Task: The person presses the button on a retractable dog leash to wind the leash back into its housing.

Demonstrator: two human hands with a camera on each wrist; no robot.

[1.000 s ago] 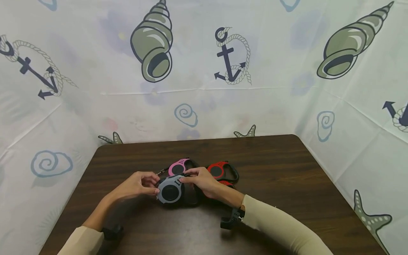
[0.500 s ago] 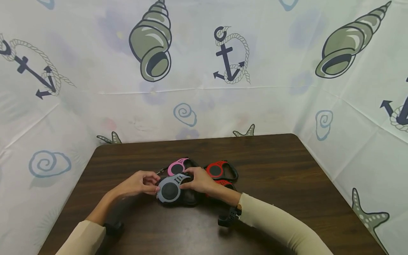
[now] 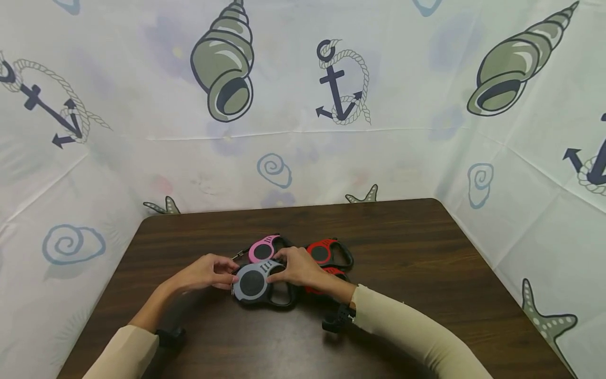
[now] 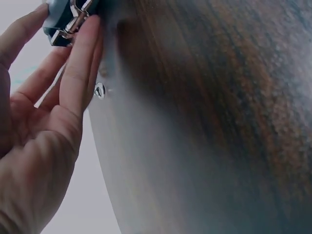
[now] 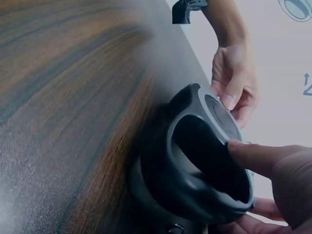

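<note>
A grey and black retractable dog leash [image 3: 252, 284] lies across the front of the group in the head view, its loop handle toward the right. My left hand [image 3: 208, 272] pinches its left end between thumb and fingers. The left wrist view shows a metal clip [image 4: 73, 25] right at those fingertips. My right hand [image 3: 300, 269] grips the leash where casing meets handle, thumb on the near face and fingers behind. In the right wrist view the black handle [image 5: 168, 168] stands out close to the tabletop.
Behind the grey leash lies a pink retractable leash [image 3: 261, 250], with a metal clip at its left. A red leash [image 3: 321, 253] sits to the right, and a second red one [image 3: 335, 272] is partly hidden by my right hand. The brown wooden table [image 3: 416, 295] meets a patterned cloth backdrop [image 3: 402, 158].
The grey leash has turned slightly between my hands, and its loop handle shows more fully. My right thumb has slid down from the casing's top toward the handle. My left hand stays nearly in place.
</note>
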